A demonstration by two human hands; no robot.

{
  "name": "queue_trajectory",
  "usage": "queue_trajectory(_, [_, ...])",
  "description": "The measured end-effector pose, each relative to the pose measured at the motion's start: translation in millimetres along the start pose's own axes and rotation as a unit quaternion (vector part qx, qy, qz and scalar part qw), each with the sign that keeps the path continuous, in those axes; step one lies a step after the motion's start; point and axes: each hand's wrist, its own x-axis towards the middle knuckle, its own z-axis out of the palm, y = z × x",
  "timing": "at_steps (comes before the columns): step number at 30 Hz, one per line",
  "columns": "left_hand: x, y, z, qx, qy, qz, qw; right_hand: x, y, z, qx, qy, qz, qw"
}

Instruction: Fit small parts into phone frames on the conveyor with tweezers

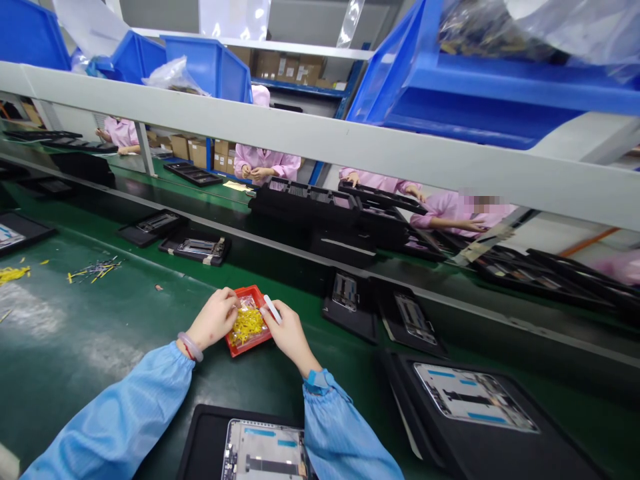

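A small red tray (253, 345) stands on the green bench, holding a heap of small yellow strips (247, 325) and some clear plastic film. At its left rim my left hand (216, 316) is closed, the fingers bent over the tray; what they grip, if anything, is hidden. From the right side my right hand (289, 333) reaches to the rim, closed on a white stick-like tool (273, 309) that points up and left. Below my hands, partly behind my right sleeve, a device frame (265, 450) with blue strips lies in a black foam tray (203, 443).
Black foam trays with device frames (473, 397) lie at right, and more (200, 248) lie beyond the red tray. Loose yellow and dark strips (95, 269) are scattered at left. A white shelf beam (280, 130) with blue bins crosses above. Several co-workers in pink sit opposite.
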Motion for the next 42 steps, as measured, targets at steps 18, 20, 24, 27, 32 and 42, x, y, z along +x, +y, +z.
queue_trajectory(18, [-18.4, 33.8, 19.6, -0.5, -0.025, -0.22, 0.837, -34.5, -14.7, -2.2, 0.147, 0.032, 0.052, 0.987])
queue_trajectory(20, [-20.5, 36.6, 20.3, -0.516, -0.034, -0.22, 0.827, -39.5, -18.3, -1.9, 0.169, 0.019, 0.047, 0.984])
queue_trajectory(24, [-25.7, 43.3, 20.4, -0.513, -0.038, -0.211, 0.831, -49.7, -26.9, -8.0, 0.172, -0.007, 0.04, 0.984])
queue_trajectory(27, [-29.8, 51.6, 18.2, -0.517, -0.045, -0.196, 0.832, -61.0, -30.8, -23.2, 0.128, -0.074, 0.057, 0.987])
queue_trajectory(32, [-45.6, 71.5, 11.6, -0.378, -0.139, -0.061, 0.913, -98.9, -30.8, -64.3, -0.005, -0.13, 0.077, 0.988])
queue_trajectory(42, [-143.2, 72.9, 19.3, -0.105, -0.262, 0.042, 0.958, -226.0, 10.1, -24.7, -0.402, -0.166, -0.228, 0.871])
